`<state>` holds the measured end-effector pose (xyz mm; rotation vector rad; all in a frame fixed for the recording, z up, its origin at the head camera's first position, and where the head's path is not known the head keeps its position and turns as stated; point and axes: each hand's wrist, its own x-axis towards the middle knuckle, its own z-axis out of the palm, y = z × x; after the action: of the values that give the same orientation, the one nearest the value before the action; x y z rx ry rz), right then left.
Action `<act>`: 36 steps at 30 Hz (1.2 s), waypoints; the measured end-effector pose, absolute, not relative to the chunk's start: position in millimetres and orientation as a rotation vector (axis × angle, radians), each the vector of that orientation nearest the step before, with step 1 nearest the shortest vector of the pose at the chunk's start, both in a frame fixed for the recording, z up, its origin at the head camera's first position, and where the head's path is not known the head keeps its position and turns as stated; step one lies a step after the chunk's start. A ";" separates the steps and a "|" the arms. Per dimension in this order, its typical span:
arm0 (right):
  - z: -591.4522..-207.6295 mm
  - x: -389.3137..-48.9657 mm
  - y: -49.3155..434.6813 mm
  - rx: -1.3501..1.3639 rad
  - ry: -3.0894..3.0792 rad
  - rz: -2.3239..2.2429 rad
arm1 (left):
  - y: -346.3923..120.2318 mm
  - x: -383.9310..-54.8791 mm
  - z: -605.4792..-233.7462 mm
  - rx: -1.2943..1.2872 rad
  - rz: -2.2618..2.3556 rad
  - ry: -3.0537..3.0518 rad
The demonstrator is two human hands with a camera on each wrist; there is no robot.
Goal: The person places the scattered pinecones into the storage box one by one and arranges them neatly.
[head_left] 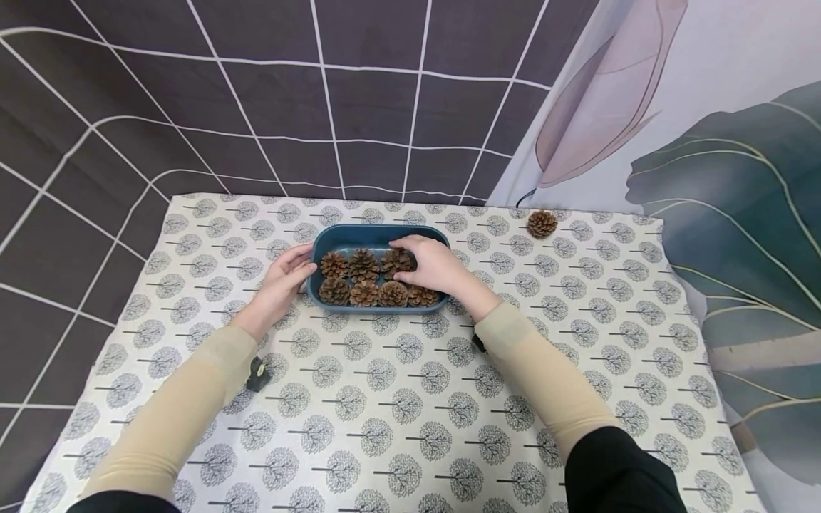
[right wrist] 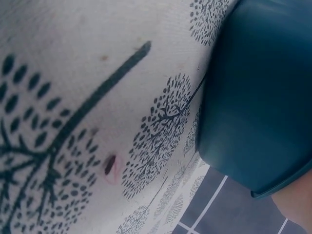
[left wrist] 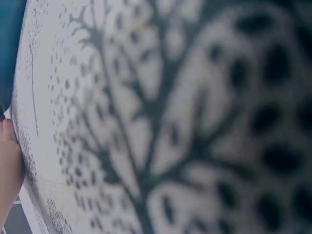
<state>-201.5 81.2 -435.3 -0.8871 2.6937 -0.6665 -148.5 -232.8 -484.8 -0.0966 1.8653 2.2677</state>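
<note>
A dark blue oblong tub [head_left: 380,309] stands on the table with several brown pine cones in it, set in two rows. My left hand [head_left: 282,281] touches the tub's left end, fingers fairly straight against its outer wall. Over the tub's right part reaches my right hand [head_left: 432,265], its thumb and fingers around a pine cone [head_left: 393,261] at the right of the back row. The hand covers part of that cone. In the right wrist view the tub's outer side [right wrist: 263,97] fills the right, with a bit of the right hand [right wrist: 295,207] below its rim.
One more pine cone [head_left: 541,224] lies alone near the back right of the table. A tree-print cloth [head_left: 404,406] covers the tabletop. Behind it hangs a dark curtain with white grid lines [head_left: 372,107], and a patterned curtain [head_left: 757,214] is at the right.
</note>
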 end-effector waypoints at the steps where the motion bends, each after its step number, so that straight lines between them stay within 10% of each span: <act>1: -434.9 -201.1 81.4 -0.882 2.693 -0.675 | -232.8 -148.7 -485.0 -0.095 2.265 1.868; 36: -444.3 -199.5 167.6 -0.726 2.909 -1.288 | -233.9 -149.1 -485.1 -0.106 2.233 1.884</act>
<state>-199.5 167.6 -444.3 -0.7260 2.9088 -1.2882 -149.1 -233.9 -485.1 -0.1062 1.8843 2.2332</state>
